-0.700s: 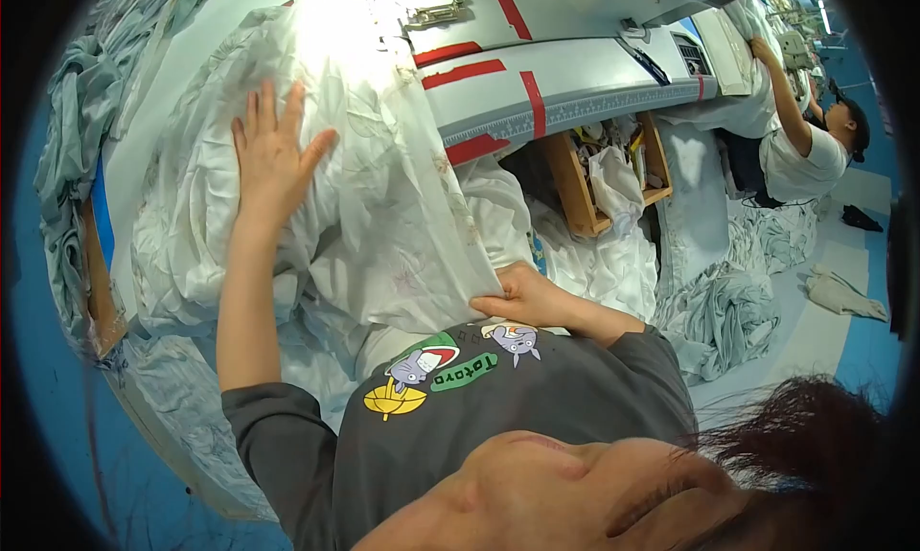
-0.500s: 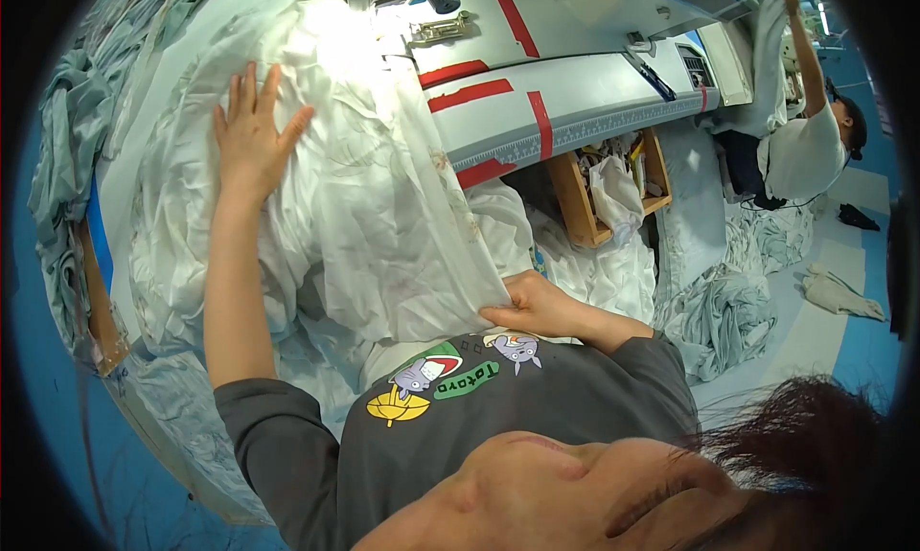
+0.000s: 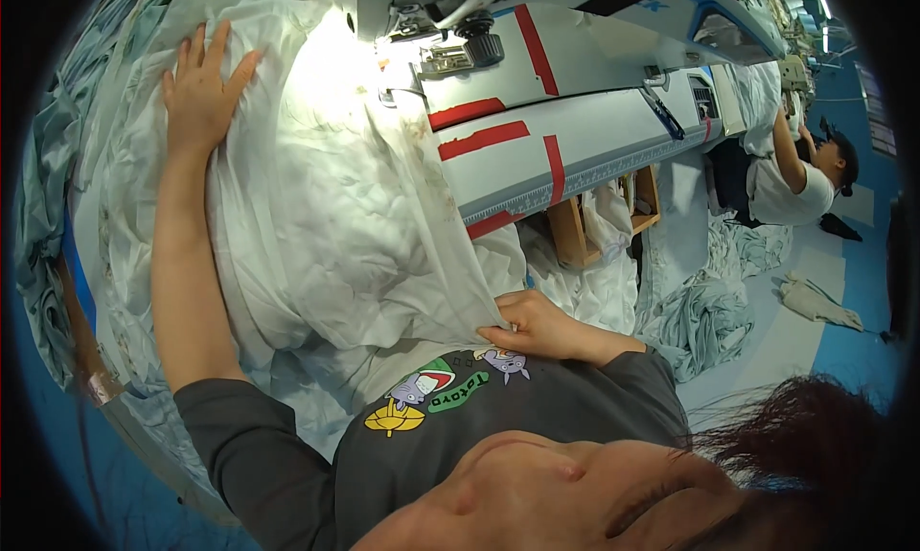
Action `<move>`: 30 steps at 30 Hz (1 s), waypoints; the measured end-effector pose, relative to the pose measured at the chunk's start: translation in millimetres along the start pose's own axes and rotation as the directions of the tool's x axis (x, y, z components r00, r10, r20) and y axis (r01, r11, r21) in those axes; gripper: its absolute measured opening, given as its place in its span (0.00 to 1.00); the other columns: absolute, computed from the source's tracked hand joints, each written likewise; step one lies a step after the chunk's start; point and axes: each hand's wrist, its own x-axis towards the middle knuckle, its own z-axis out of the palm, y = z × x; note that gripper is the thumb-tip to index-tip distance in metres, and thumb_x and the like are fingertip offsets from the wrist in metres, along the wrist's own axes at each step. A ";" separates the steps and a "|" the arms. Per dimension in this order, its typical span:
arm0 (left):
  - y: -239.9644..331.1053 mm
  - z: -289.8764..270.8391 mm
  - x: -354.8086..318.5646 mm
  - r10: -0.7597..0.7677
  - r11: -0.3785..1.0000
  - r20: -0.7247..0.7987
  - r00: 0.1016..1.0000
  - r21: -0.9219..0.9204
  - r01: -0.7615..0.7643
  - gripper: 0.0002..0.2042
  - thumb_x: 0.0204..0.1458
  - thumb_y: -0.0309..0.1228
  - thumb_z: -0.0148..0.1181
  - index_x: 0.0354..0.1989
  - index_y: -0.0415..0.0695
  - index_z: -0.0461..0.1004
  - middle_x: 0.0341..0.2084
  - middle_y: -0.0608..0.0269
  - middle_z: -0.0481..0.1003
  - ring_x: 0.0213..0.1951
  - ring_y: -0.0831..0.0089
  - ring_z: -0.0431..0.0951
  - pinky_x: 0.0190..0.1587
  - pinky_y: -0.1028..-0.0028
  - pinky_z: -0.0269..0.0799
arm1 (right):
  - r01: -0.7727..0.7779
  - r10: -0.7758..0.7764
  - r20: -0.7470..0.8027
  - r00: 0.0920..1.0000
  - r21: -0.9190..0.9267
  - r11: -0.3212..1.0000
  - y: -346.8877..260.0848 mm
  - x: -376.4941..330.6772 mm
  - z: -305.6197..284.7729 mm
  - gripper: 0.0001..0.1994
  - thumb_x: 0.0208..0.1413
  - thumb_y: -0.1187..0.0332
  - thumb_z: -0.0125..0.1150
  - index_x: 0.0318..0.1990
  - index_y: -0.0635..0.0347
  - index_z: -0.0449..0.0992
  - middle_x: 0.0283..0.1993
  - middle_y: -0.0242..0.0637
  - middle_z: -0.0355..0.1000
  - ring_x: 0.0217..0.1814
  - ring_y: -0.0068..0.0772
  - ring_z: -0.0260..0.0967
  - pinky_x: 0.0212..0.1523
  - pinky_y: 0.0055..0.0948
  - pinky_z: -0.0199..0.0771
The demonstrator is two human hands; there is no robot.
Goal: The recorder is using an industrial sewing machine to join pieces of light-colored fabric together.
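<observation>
While your left hand lies flat with its fingers spread on the far left of the white cloth, your right hand pinches the near corner of its right edge between thumb and fingers, close to your dark shirt. The cloth is on the desk, bunched from under the lit head of the sewing machine down to your front. The flat palm seems to hold the loose folds away to the left, and the pinch seems to keep the edge straight between the machine and you; glare hides whether the needle touches the cloth. The ruler strip runs along the desk's near edge, perhaps for quick measuring, and the wooden drawer hangs below, within reach.

Compared with half a second ago, your left hand is farther forward and to the left, its arm straighter. Your right hand keeps its pinch. More of the machine shows, lower in view, so your head has probably shifted too. Off to the right, the co-worker's raised arm has come down.
</observation>
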 end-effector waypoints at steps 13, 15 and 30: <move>72.2 -73.2 -67.2 0.097 0.977 0.130 0.987 -0.202 -0.069 0.37 0.51 0.47 0.59 0.67 0.47 0.52 0.68 0.50 0.48 0.69 0.51 0.44 0.67 0.48 0.38 | 0.430 -0.424 -0.093 0.901 0.055 0.901 0.8 -0.4 0.4 0.07 0.39 0.76 0.61 0.29 0.64 0.71 0.33 0.43 0.66 0.31 0.48 0.67 0.29 0.40 0.68; 82.8 -105.2 -126.3 0.069 0.988 0.074 0.995 -0.144 -0.058 0.38 0.49 0.45 0.61 0.67 0.47 0.52 0.67 0.49 0.50 0.68 0.50 0.47 0.65 0.49 0.42 | 0.265 -0.268 -0.107 0.957 -0.043 0.963 1.8 -6.5 2.5 0.10 0.35 0.76 0.63 0.30 0.63 0.72 0.32 0.42 0.67 0.31 0.45 0.69 0.28 0.38 0.69; -22.8 -77.6 -121.9 -0.316 0.945 -0.012 0.949 -0.087 0.314 0.20 0.51 0.35 0.60 0.53 0.46 0.70 0.44 0.52 0.76 0.42 0.53 0.77 0.42 0.63 0.72 | 0.262 -0.468 -0.464 0.753 -0.441 0.859 -10.7 -19.5 21.8 0.13 0.31 0.84 0.60 0.28 0.61 0.69 0.21 0.35 0.63 0.18 0.34 0.62 0.17 0.28 0.61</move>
